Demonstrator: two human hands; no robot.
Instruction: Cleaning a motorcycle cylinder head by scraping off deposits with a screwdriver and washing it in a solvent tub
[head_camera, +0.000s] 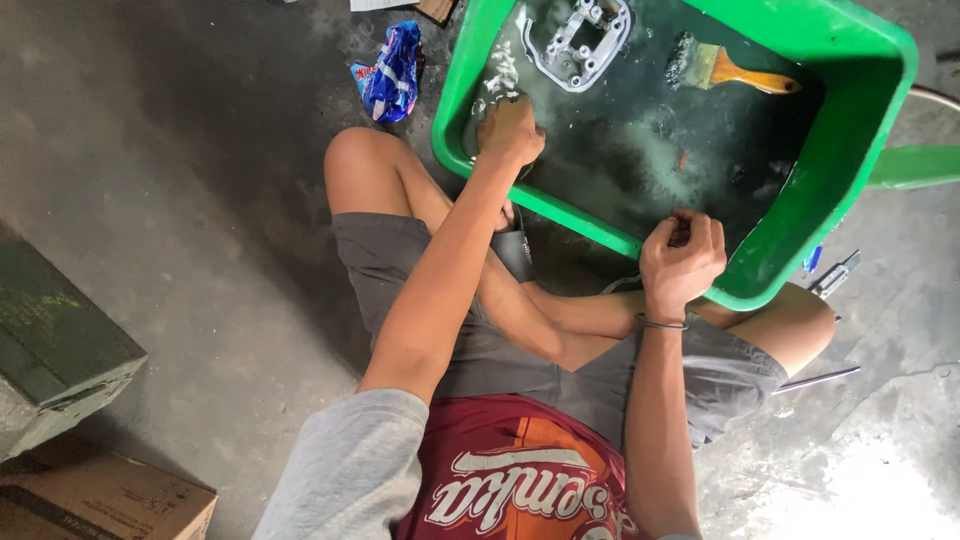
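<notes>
The floor (180, 160) is bare grey concrete, stained and dusty, darker toward the far left and paler at the near right, where a bright patch of light (860, 490) falls on it. At the left edge sits a dark green box (50, 350), tilted, and just near of it a brown cardboard box (100, 500), its corner lit. Far off, toward the middle, a crumpled blue and white plastic wrapper (392, 72) lies on the concrete, with a scrap of cardboard (436, 9) beyond it at the far edge. On the right, a thin metal rod (820, 379) rests on the floor, and a small metal tool (835, 274) lies a little farther off. No walls or windows show.
</notes>
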